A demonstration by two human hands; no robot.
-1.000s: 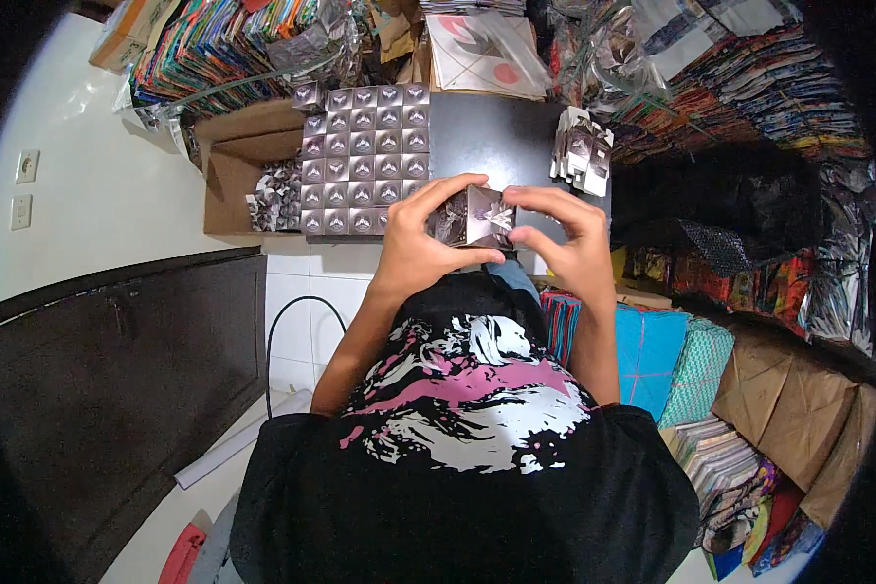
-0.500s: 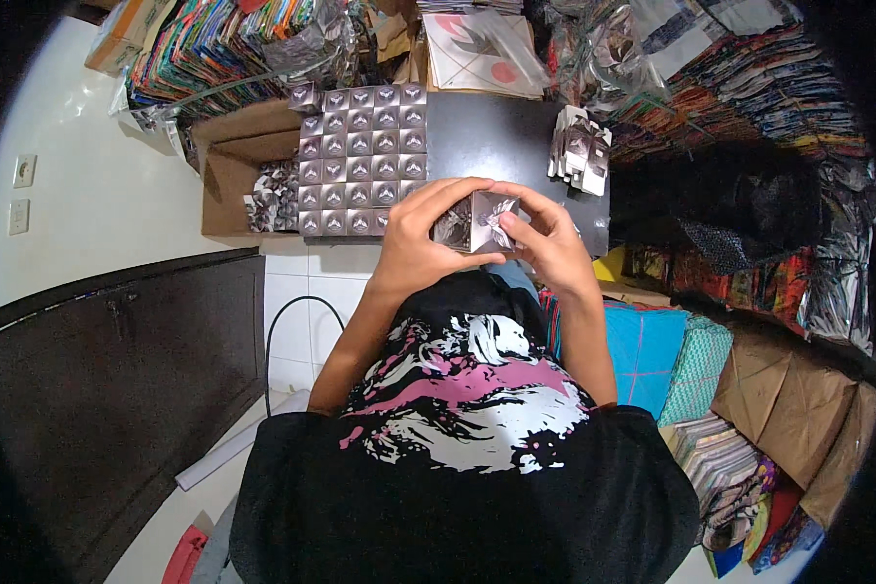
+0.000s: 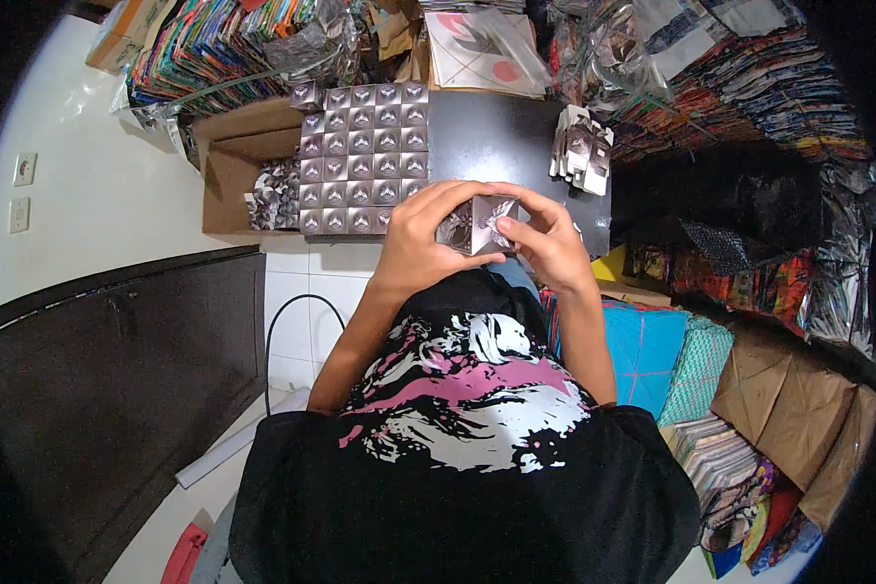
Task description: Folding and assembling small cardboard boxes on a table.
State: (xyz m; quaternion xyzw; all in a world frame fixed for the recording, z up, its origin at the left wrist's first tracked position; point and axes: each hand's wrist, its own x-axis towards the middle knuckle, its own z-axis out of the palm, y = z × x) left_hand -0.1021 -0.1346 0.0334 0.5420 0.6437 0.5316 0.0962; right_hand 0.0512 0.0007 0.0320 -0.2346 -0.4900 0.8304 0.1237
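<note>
Between both hands, just in front of the near edge of the black table, is a small folded carton box in dark grey with a pale leaf-like print. My left hand wraps its left side, fingers over the far edge and thumb along the near edge. On the other side my right hand grips it, with the thumb pressed on the printed face. Rows of similar small boxes stand packed together on the table's left part. Flat, unfolded cartons lie in a loose pile on its right.
Left of the rows, an open brown cardboard box holds many small printed pieces. Bundled, folded fabrics or packets pile up at the back and right. Turquoise bundles sit low on the right. A dark cabinet panel stands at left.
Almost nothing differs. My right thumb has slid slightly on the printed face of the small box, and both hands stay in place around it.
</note>
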